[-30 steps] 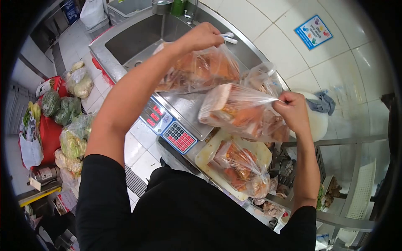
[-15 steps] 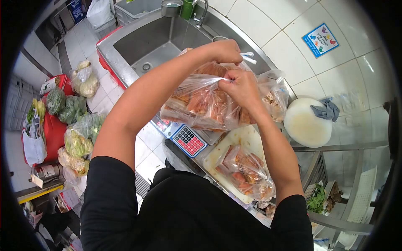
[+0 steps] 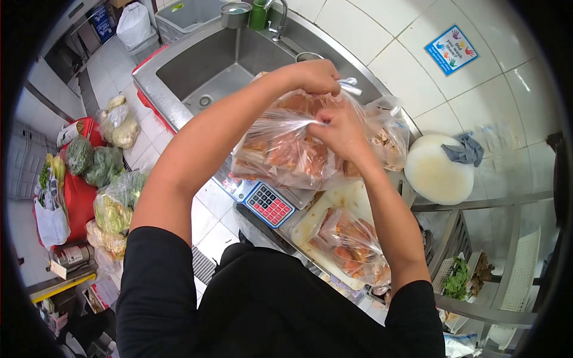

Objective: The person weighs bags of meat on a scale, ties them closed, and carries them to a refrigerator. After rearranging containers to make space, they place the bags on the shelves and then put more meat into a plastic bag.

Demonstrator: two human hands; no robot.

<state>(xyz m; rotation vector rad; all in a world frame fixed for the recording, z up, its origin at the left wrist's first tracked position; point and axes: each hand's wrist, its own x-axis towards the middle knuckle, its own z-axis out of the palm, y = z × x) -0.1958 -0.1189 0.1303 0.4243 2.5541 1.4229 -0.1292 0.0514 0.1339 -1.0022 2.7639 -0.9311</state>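
A large clear plastic bag (image 3: pixel 286 152) full of orange-brown pieces, which look like meat, rests on a digital scale (image 3: pixel 270 204). My left hand (image 3: pixel 316 77) is closed on the bag's gathered top, and a twisted white end of plastic sticks out beyond it. Just nearer to me, my right hand (image 3: pixel 341 130) pinches the same bag, its film stretched into folds. Next to the scale, a smaller bag of similar pieces (image 3: pixel 352 241) lies on a stained white cutting board (image 3: pixel 298 235). Another clear bag (image 3: pixel 388 140) with pale brown contents stands right of my right hand.
A steel sink (image 3: pixel 203 71) with a tap (image 3: pixel 278 27) lies behind the bag. To the right are a round white board (image 3: pixel 440 170) with a grey cloth (image 3: pixel 464 150) and a metal rack (image 3: pixel 477 206). Bagged vegetables (image 3: pixel 113 212) sit on the floor at left.
My right hand has moved slightly down, and the film beneath it is drawn into tighter folds. My left hand keeps its hold. The view has shifted a little.
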